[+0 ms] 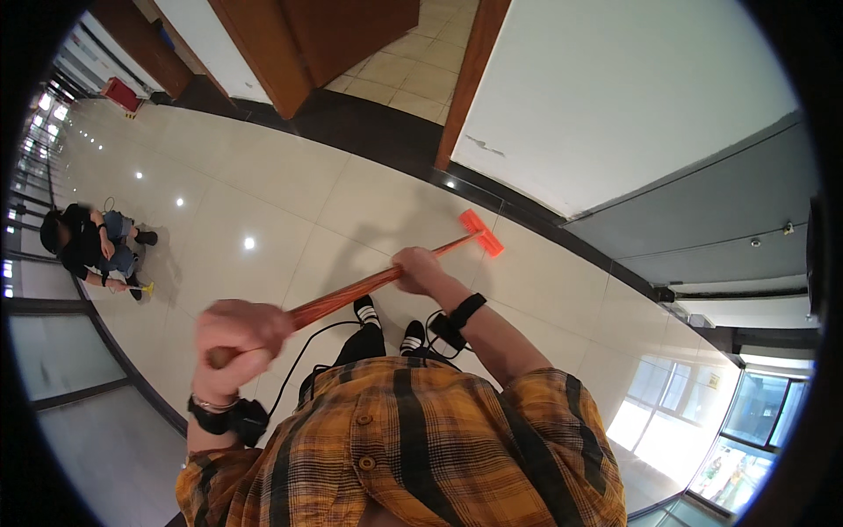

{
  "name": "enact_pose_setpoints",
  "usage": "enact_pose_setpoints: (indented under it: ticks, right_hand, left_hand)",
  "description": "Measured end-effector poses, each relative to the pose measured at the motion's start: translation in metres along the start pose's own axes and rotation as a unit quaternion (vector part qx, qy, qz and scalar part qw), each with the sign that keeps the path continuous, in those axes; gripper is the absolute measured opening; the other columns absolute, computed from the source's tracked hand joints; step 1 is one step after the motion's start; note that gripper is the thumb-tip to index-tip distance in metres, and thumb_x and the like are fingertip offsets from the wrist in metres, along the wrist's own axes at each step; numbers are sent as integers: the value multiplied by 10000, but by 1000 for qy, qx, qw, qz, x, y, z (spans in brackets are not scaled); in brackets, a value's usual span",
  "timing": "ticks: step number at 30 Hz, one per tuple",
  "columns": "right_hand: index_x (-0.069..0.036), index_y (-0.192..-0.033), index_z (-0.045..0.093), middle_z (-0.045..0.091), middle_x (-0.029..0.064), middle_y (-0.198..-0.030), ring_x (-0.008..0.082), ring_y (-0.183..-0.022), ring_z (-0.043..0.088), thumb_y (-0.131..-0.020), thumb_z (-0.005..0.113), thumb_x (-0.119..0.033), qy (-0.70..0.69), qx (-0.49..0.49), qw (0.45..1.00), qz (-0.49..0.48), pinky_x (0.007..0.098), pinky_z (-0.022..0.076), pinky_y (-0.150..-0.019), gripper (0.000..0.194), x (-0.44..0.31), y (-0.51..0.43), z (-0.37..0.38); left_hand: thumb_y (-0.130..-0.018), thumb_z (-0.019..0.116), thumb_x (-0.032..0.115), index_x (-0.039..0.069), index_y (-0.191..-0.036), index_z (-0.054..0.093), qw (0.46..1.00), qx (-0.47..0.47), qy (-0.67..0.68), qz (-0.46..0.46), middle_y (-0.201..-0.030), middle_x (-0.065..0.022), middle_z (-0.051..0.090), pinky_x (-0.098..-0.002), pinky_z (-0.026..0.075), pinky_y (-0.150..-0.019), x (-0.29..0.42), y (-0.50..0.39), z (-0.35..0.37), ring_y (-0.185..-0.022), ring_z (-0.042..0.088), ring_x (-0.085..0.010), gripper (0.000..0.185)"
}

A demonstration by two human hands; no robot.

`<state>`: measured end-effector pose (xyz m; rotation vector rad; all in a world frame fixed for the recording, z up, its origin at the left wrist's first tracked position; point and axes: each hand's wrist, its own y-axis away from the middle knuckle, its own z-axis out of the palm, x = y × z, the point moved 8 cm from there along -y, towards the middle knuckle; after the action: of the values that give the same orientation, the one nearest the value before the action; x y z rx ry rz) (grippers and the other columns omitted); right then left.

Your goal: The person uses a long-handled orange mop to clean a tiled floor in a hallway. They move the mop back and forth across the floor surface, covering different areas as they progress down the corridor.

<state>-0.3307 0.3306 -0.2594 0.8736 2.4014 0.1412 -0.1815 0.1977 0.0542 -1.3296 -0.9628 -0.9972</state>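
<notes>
My left hand (238,336) is closed around the upper end of a reddish wooden handle (346,296), whose tip pokes out of the fist. Farther down the same handle, my right hand (418,269) grips it. The handle slants away to an orange-red brush head (481,233) with bristles, which appears to rest on the tiled floor (276,191) close to the dark skirting. Both wrists wear black bands, and a black cable hangs near my feet.
Another person (92,244) crouches at the left with a small yellow-headed tool (147,288). An open brown door (355,33) and white wall (619,92) stand ahead. A grey door (718,211) is at right, a red box (122,94) far left.
</notes>
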Motion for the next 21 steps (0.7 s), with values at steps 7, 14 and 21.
enact_pose_setpoints:
  ticks: [7,14,21]
  right_hand:
    - [-66,-792,720,701,169,-841,371,-826,683,-726,676,-199,27,36,999,23,466,558,-719,155,38,16,-1]
    - [-101,-733,663,666,147,-770,389,-790,644,-736,675,-250,-145,67,983,-88,502,511,-693,150,-51,32,-7]
    - [-83,-721,634,664,142,-784,383,-801,641,-739,647,-198,-81,190,975,86,486,505,-670,117,100,95,-15]
  left_hand:
    - [-795,538,-36,-9,-593,441,992,-102,-66,-24,-573,-93,469,-428,487,-676,-18,-13,38,-531,468,-267,225]
    - [-624,519,-6,66,-440,424,981,-170,24,84,-413,-37,442,-306,421,-375,57,-27,20,-336,447,-174,220]
    - [-802,597,19,-7,-629,508,985,-170,-22,-29,-611,-93,535,-365,496,-609,-44,-41,86,-558,531,-244,197]
